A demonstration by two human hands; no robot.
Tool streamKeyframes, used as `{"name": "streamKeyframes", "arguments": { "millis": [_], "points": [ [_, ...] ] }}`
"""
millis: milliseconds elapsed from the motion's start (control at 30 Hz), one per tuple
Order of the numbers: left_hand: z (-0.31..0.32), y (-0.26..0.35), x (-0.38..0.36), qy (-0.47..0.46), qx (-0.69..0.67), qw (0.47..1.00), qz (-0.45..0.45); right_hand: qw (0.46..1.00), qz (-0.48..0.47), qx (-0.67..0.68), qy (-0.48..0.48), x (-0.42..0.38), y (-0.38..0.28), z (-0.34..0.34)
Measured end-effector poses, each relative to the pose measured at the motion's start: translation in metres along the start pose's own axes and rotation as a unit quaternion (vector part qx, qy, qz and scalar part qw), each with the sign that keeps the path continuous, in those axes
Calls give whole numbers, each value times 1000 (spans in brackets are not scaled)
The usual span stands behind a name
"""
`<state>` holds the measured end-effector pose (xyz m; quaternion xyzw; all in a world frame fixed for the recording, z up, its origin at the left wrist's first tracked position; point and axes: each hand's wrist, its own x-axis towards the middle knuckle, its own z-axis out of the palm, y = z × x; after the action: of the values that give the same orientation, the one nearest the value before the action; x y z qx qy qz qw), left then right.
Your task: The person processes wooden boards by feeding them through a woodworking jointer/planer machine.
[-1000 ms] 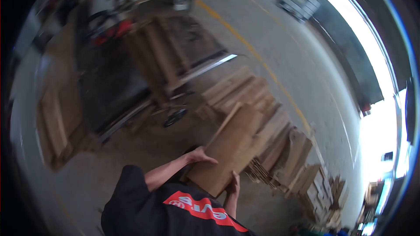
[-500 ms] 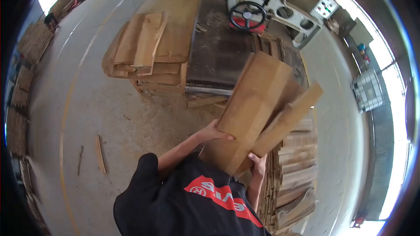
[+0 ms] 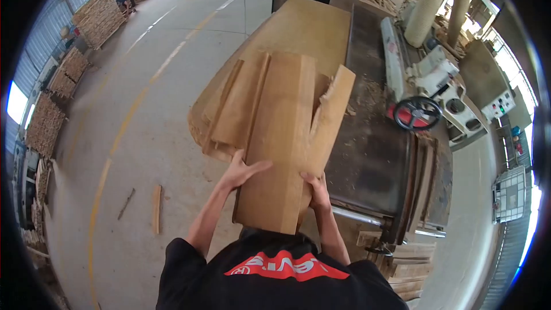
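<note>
Between my two hands is a bundle of wooden boards [image 3: 278,132], held in front of my chest over the near end of the wood-topped table. My left hand [image 3: 242,171] grips its left edge, thumb lying across the top face. On the right side, my right hand [image 3: 315,188] is closed around a narrower board with a ragged edge [image 3: 333,106], which fans out from the wide one. The fingers of both hands are partly hidden under the wood. More boards [image 3: 238,100] lie on the tabletop just left of the bundle.
The wooden tabletop [image 3: 298,23] adjoins a dark machine bed [image 3: 370,161] with a black handwheel [image 3: 417,113]. Stacked strips [image 3: 410,267] stand low at right. Two loose wood pieces, one a short strip [image 3: 156,209], lie on the floor. Other people are far off.
The bundle has swung left, from over the stacked strips and machine bed to the wooden tabletop. Both hands still hold it, and the view has turned left.
</note>
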<state>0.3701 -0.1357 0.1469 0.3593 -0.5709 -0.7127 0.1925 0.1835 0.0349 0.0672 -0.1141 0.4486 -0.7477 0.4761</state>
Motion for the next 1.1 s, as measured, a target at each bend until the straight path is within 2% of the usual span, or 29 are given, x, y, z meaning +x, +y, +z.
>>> {"name": "streamKeyframes", "arguments": {
  "millis": [67,100,200,233,267,300,400,433,500,533,633,733,800,900,1000,1100],
  "points": [
    [-32,39,36,15,3,999,-38,999,0,-46,-28,45,-6,37],
    [-46,46,56,42,32,998,-20,997,-7,-68,-37,69,-17,56],
    [-87,82,110,-4,238,971,6,946,44,-308,-95,129,-60,88],
    [-95,70,129,67,378,922,51,888,7,-458,-45,140,-54,87],
    [-104,49,156,138,505,846,103,801,-31,-598,1,157,-43,86],
    [-109,44,175,208,614,745,158,689,-68,-721,44,170,-38,87],
    [-132,47,205,140,399,906,-1,824,-47,-564,-4,183,-31,79],
    [-138,48,208,101,355,929,15,842,-33,-539,-4,187,-28,77],
    [-142,39,209,86,248,965,-28,874,-9,-485,-4,194,-26,75],
    [-143,35,210,78,194,977,-46,875,-17,-484,-19,201,-24,76],
    [-138,29,212,87,160,983,15,871,-34,-488,-46,207,-26,88],
    [-141,58,212,37,250,966,-55,862,-32,-504,-52,206,-32,95],
    [-136,70,212,49,253,966,-33,865,-40,-497,-52,200,-35,88],
    [-128,67,225,94,251,963,30,854,-158,-496,29,181,-25,67],
    [-117,80,234,109,316,940,68,863,-168,-471,79,152,-23,29],
    [-101,89,247,98,353,929,60,838,-76,-536,66,110,-36,-14]
  ]
}}
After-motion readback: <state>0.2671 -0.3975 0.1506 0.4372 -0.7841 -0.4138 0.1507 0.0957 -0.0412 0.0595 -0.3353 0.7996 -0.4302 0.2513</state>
